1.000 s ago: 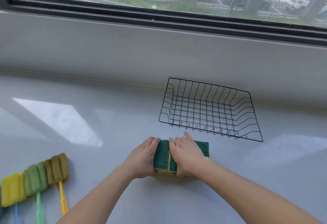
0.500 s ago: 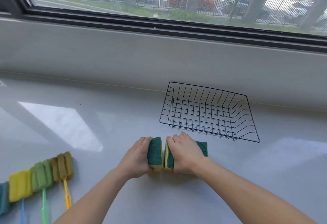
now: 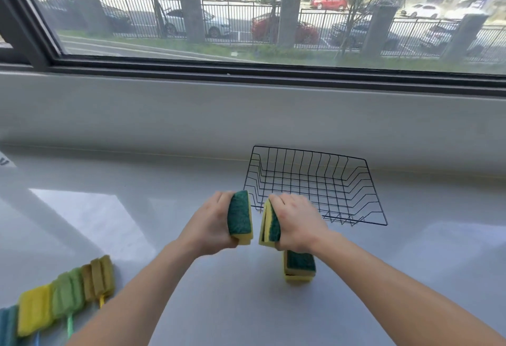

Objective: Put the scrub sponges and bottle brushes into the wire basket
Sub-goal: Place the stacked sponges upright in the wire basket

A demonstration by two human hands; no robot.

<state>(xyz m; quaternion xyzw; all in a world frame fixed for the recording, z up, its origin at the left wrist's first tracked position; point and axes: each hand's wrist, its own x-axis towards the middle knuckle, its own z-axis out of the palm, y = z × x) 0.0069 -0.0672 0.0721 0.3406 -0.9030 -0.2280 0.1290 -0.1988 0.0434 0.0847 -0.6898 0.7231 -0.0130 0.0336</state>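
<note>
Head view, looking down over both forearms: the left hand [image 3: 210, 225] is curled round a first sponge [image 3: 240, 217], held on edge with its dark green scrub face turned toward the other hand and the yellow foam showing along its lower and right edges. The right hand [image 3: 298, 222] grips a second sponge [image 3: 269, 225] from above, also on edge, its yellow side facing left. I cannot tell whether that is one sponge or two pressed together. The two held sponges are apart, with a narrow gap between them, just in front of the near left corner of the wire basket [image 3: 315, 181].

The basket has nothing in it and sits on the grey surface [image 3: 410, 263], its far edge close to the low wall [image 3: 246, 113] under the window [image 3: 273, 17]. Two stacked sponges [image 3: 299, 266], green faces up, lie on the surface below the right wrist.

Well off to the near left, the bottle brushes [image 3: 67, 293] lie side by side in a row, with teal, yellow, green and olive heads, their thin handles pointing toward the person.
</note>
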